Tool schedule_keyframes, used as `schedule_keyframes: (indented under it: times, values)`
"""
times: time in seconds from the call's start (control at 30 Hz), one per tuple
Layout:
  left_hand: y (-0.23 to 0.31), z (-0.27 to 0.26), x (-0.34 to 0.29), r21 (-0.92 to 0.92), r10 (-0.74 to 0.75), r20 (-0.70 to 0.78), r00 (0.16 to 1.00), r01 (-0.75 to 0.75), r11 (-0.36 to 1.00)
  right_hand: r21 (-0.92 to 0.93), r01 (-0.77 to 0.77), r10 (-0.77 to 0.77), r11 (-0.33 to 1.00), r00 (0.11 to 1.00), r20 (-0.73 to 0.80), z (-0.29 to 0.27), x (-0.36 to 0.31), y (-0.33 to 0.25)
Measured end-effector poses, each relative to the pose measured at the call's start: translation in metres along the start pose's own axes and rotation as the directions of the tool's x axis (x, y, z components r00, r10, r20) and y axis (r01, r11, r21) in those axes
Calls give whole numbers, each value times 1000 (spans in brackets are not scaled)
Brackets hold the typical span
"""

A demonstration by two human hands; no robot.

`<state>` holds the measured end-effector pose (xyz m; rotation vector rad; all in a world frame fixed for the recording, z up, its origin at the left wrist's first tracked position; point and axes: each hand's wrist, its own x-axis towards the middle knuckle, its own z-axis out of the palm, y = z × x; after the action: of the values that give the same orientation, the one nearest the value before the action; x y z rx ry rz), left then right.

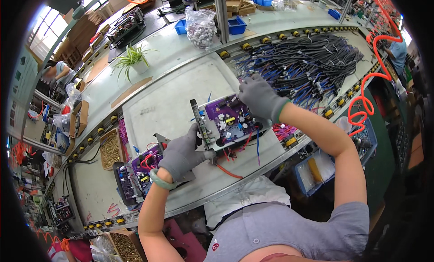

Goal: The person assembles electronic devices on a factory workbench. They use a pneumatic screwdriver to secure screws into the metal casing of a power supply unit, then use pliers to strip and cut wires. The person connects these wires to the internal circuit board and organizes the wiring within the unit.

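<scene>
A purple circuit board (226,119) in a metal frame, with coils, capacitors and red and blue wires hanging from it, is lifted above the white work mat (167,99). My left hand (181,154), in a grey glove with a green bangle at the wrist, grips the frame's lower left corner. My right hand (260,98), also grey-gloved, rests on the board's upper right end, fingers curled over the edge. A second purple board assembly (138,173) lies on the bench just left of my left hand.
A large heap of black and blue wire harnesses (312,63) fills the bench to the right. A box of brass screws (110,149) stands at left, a potted plant (133,58) and a bag of parts (201,26) farther back. An orange coiled hose (368,97) hangs right.
</scene>
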<state>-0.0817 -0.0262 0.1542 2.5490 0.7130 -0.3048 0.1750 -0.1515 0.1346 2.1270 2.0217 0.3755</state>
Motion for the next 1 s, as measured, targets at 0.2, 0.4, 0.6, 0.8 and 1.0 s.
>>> schedule_keyframes:
  times: [0.2,0.4,0.6,0.8,1.0]
  values:
    - [2,-2,-3,-36,1,-35,999,-3,999,237,85,-19,968,963,-269,7,-5,7]
    - [-6,13,-21,183,269,-550,791,-200,963,149,469,-392,870,843,-368,-33,-76,-19]
    - [73,10,-15,74,488,-592,641,-560,825,223,291,-211,930,922,-325,4,-96,-40]
    - [110,17,31,527,656,-478,585,-407,746,442,137,134,887,838,-528,0,-62,-19]
    - [97,11,49,501,550,-488,677,-299,812,659,141,354,738,751,-557,13,-53,-27]
